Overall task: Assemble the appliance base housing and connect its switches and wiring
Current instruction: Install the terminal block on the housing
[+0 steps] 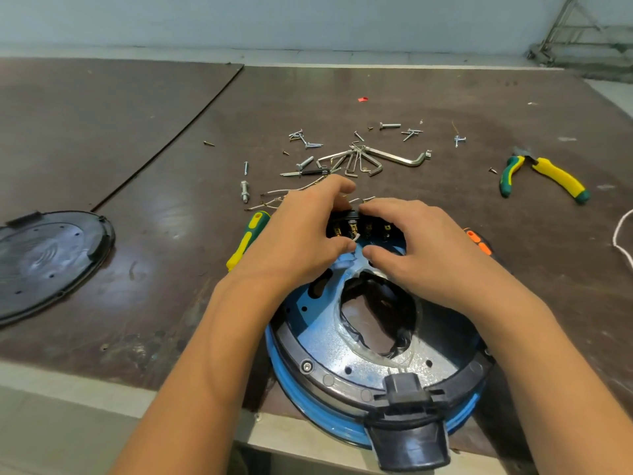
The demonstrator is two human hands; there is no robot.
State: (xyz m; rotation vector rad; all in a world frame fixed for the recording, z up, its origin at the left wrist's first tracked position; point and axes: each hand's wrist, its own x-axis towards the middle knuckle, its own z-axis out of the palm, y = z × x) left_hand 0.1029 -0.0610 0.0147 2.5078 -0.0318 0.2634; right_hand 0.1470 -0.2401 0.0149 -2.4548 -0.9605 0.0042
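Here, left hand (301, 234) and right hand (424, 250), both grips tight on one switch block (359, 229) atop one housing (322, 344).

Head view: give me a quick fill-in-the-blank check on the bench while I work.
The left hand and right hand grip the switch block on the ____ housing.
The pliers lie to the hands' ____.
The black cover lies to the housing's ____.
Missing: blue; right; left.
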